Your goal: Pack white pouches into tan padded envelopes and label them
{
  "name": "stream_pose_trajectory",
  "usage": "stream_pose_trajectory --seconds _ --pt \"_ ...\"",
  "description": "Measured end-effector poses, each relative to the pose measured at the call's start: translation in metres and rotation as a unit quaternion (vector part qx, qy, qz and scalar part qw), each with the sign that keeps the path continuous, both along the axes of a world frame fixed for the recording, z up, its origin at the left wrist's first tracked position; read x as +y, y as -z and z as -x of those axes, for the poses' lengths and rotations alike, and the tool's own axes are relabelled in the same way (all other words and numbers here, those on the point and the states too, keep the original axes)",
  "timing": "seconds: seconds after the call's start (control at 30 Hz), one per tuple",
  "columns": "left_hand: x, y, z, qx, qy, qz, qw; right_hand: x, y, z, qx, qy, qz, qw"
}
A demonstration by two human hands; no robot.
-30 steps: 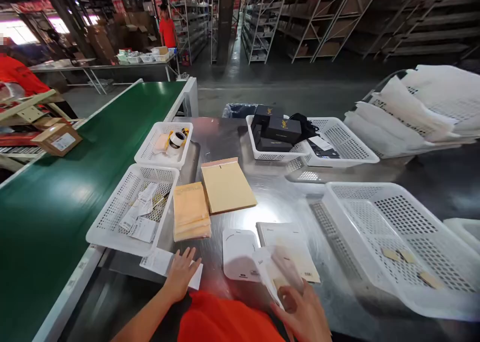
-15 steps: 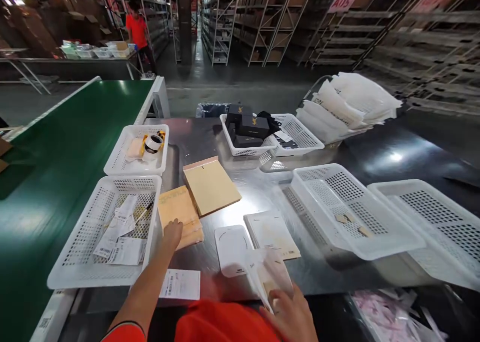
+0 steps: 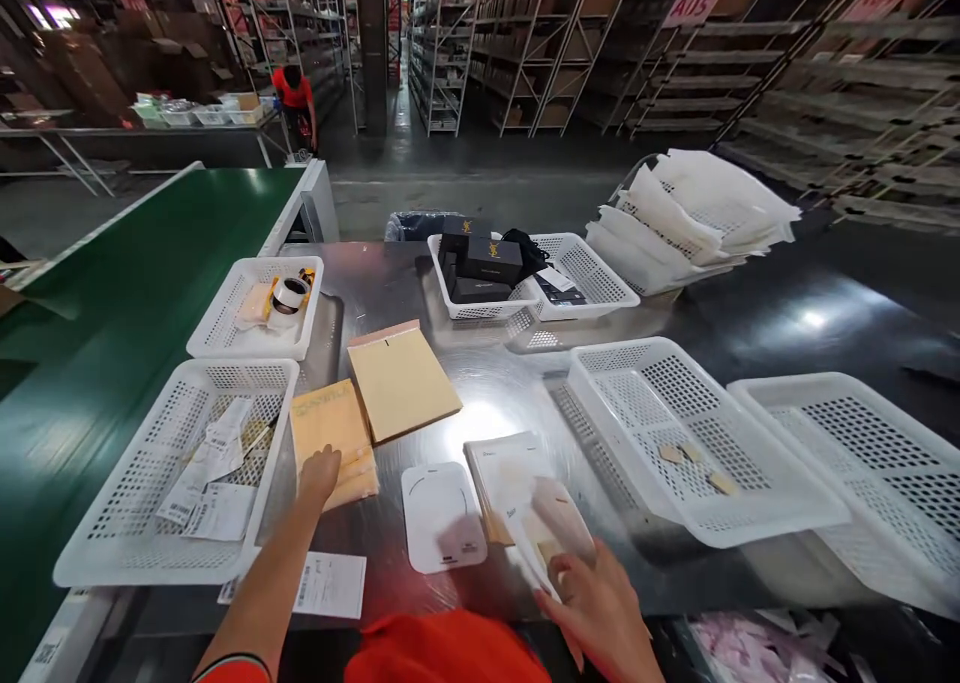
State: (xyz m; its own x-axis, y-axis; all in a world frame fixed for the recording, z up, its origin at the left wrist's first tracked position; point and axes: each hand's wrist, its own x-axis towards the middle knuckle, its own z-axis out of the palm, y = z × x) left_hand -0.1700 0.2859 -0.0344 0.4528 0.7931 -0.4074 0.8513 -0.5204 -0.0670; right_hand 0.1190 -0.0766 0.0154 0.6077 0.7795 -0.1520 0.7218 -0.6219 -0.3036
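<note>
My left hand [image 3: 321,475] rests on a stack of tan paper packets [image 3: 341,453], its fingers on top and slightly bent. Beyond that stack lies a larger yellowish padded envelope [image 3: 405,381] with a peel strip at its top. My right hand [image 3: 592,593] pinches a thin white translucent bag [image 3: 559,535] with a small tan piece showing inside. The bag hangs over a pile of white printed sleeves [image 3: 501,463]. Left of that pile lies a flat white rounded plate-like object [image 3: 444,518]. A printed label sheet [image 3: 330,585] lies under my left forearm.
A white basket [image 3: 79,543] with label slips and a basket [image 3: 206,338] with tape rolls line the green conveyor [image 3: 172,233]. Black boxes [image 3: 491,260] fill a basket at the back. More white baskets [image 3: 810,513] stand right. Another person [image 3: 294,93] is far off.
My right hand and the bag have shifted right and slightly down, apart from the white plate-like object. My left hand stays on the packets. The view has turned slightly; the far person bends down.
</note>
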Motion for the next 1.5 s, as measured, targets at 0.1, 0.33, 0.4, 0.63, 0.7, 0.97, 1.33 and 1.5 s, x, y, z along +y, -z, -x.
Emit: stream_pose_trajectory --seconds 0.1,0.33,0.4,0.63,0.7,0.97,1.33,1.5 --pt "0.002 -0.002 -0.001 0.008 -0.024 -0.01 1.0 -0.002 -0.002 -0.009 -0.011 0.012 -0.009 1.0" --pt "0.021 -0.01 0.01 0.0 -0.061 -0.008 0.998 -0.007 0.014 0.025 0.041 0.041 0.02 0.998" --pt "0.027 -0.011 0.013 -0.003 -0.056 -0.002 0.998 -0.004 0.015 0.037 0.049 0.05 0.024 0.997" --pt "0.017 -0.02 0.013 -0.008 -0.099 -0.024 0.995 0.005 0.001 0.006 0.069 -0.01 0.018 0.997" --pt "0.006 -0.025 0.009 -0.009 -0.127 -0.046 0.991 0.001 -0.002 -0.02 0.056 -0.05 0.008 0.997" --pt "-0.007 -0.026 0.004 -0.019 -0.056 0.0 0.998 -0.021 0.016 -0.086 -0.023 -0.077 -0.03 0.996" --pt "-0.056 -0.056 -0.023 -0.067 0.113 -0.012 0.991 0.019 0.017 0.051 0.112 0.032 -0.043 0.992" --pt "-0.157 -0.003 -0.087 -0.07 0.101 0.101 0.987 0.025 0.003 0.036 0.162 -0.035 -0.033 0.986"
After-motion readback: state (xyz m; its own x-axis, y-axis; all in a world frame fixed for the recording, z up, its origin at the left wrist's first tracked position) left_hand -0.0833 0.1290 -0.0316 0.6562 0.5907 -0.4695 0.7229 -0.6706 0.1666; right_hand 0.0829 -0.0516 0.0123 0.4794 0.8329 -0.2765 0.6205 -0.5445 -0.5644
